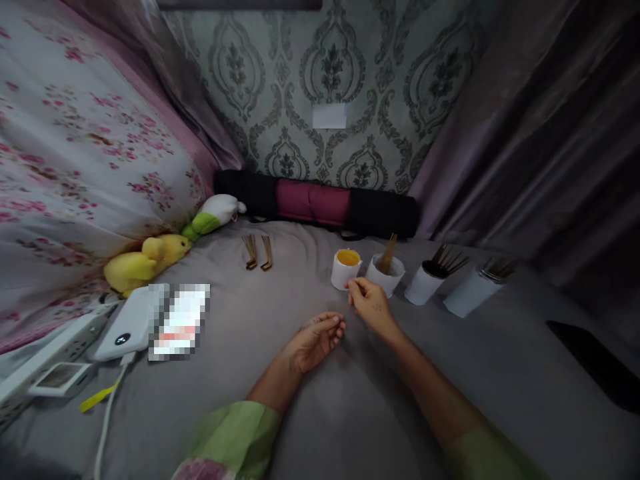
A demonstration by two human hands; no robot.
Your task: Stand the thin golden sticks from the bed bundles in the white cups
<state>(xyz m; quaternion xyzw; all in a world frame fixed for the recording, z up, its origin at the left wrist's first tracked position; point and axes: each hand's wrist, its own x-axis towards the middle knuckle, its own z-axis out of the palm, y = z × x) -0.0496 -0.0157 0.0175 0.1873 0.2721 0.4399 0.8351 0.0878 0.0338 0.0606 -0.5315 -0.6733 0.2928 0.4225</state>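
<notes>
My right hand (373,307) is pinched closed just in front of a small white cup (345,275) with a yellow inside. Whatever its fingertips may hold is too small to make out. Lower and to the left, my left hand (316,341) has its fingers curled and the thumb laid against them; anything inside is hidden. Beside the yellow-lined cup stands a wider white cup (393,283) with thin light-brown sticks (387,255) leaning in it. Farther right, two tilted white containers (424,288) hold dark thin sticks (450,261).
Two small bundles of thin brown sticks with bent ends (250,253) lie on the grey sheet (300,267). Left are plush toys (147,263), a white power bank (133,323), a blurred bright screen (180,323) and a power strip (55,353). Behind lies a black-and-maroon roll (315,202); right, a dark flat object (595,363).
</notes>
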